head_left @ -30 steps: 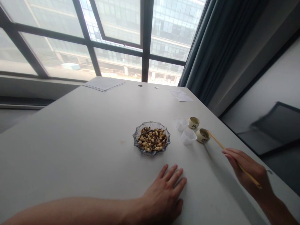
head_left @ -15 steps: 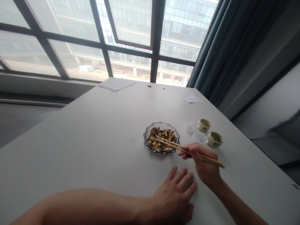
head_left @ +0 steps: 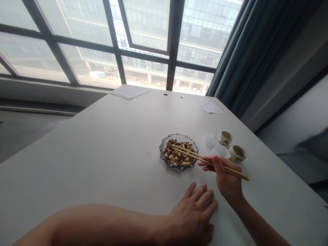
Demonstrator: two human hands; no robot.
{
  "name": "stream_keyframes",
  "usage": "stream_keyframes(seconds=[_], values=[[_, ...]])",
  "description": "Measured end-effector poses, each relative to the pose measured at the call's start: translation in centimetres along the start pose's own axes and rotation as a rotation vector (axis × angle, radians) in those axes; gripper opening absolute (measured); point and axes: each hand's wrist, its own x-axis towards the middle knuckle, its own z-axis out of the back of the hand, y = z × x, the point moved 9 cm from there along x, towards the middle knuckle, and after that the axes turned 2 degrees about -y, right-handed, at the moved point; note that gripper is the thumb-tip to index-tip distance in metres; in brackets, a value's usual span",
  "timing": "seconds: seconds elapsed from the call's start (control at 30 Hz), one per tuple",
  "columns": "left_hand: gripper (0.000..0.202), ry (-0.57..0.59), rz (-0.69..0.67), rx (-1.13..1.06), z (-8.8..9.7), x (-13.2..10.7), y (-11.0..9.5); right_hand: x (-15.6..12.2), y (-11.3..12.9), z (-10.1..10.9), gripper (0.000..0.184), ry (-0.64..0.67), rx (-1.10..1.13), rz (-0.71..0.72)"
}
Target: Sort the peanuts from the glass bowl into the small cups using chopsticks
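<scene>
Wooden chopsticks [head_left: 202, 160] pinched in our right hand [head_left: 227, 174] | tips over peanuts [head_left: 178, 153] in a glass dish [head_left: 162, 153] | any nut held: cannot tell | our left hand [head_left: 191, 213] lies open, fingers spread, on the white table [head_left: 102, 143], near the dish

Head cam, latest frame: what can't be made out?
All in the head view:
Chopstick tips: too small against the nuts in the glass dish to tell if they grip one.
Right hand: its fingers hide part of the chopsticks.
Left forearm: cut off by the bottom edge.
Ceramic cups: marks too small to read.
Paper sheets: any print too small.
</scene>
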Motion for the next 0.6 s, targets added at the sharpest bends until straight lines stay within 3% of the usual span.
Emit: stream_keyframes(seconds=[0.2,0.3,0.47,0.6], values=[[0.055,-0.003,0.012,0.022,-1.4,0.1,0.5,-0.7,1.1,10.9,0.035,-0.364,-0.147,0.073],[0.056,-0.001,0.013,0.026,-2.0,0.1,0.5,-1.6,0.7,14.4,0.039,-0.421,-0.268,0.064],[0.056,0.001,0.028,0.027,-2.0,0.1,0.6,-2.2,0.6,15.4,0.04,-0.404,-0.4,0.07],[0.057,0.012,0.023,0.035,-2.0,0.1,0.6,-1.7,1.7,13.5,0.035,-0.397,-0.356,0.12]])
